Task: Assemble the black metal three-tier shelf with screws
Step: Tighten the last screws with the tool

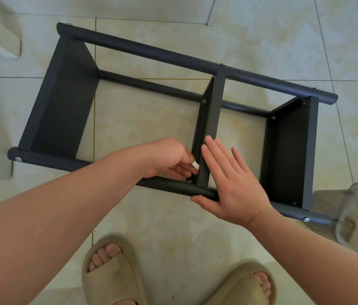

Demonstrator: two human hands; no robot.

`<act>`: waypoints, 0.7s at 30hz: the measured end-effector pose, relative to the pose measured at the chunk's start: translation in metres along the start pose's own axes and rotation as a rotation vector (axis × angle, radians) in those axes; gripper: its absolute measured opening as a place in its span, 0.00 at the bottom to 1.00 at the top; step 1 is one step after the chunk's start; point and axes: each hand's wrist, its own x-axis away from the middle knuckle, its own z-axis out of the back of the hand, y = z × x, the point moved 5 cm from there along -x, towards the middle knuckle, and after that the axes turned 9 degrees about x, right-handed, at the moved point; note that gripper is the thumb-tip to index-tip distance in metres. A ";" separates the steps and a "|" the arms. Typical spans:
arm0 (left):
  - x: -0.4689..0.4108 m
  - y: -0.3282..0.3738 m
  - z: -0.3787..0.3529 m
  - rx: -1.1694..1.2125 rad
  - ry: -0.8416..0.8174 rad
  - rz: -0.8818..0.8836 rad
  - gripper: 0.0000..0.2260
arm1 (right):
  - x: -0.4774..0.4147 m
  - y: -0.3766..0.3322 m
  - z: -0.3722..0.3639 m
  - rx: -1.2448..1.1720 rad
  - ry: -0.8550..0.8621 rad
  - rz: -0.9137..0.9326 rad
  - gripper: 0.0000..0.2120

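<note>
Shelf (pixel 68 102) lay on its side on the floor (pixel 261 29), centre frame. Right hand (pixel 233 181), fingers straight, pressed flat against the middle tier (pixel 212 119) at 6 o'clock, apparently steadying it. Left hand (pixel 169 157) pinched a small pale piece (pixel 195 165) at that joint, probably for fastening.

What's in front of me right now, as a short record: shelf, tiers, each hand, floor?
shelf: black metal, lying on its side on the tiled floor
tiers: three panels set between four tubes
left hand: pinches a small pale piece at the near corner of the middle tier
right hand: flat, fingers straight along the middle tier's edge, thumb against the near tube
nearby: beige slippers
</note>
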 end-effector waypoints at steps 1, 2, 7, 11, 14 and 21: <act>0.000 0.000 0.001 -0.020 -0.008 -0.004 0.05 | 0.000 0.000 0.000 0.001 0.001 0.001 0.46; 0.001 0.000 0.002 -0.039 -0.017 -0.007 0.06 | 0.000 0.000 0.000 0.003 0.000 0.001 0.46; 0.002 0.000 0.005 -0.122 -0.060 -0.010 0.07 | 0.000 0.000 0.000 0.006 -0.006 0.000 0.46; 0.004 0.000 0.006 -0.213 -0.084 -0.027 0.07 | 0.000 0.000 0.000 0.006 -0.003 0.001 0.46; 0.006 -0.001 0.006 -0.257 -0.109 -0.034 0.07 | 0.000 0.000 0.000 0.007 -0.005 0.000 0.46; 0.010 0.000 0.005 -0.361 -0.144 -0.046 0.08 | 0.000 0.000 0.000 0.009 -0.004 -0.001 0.46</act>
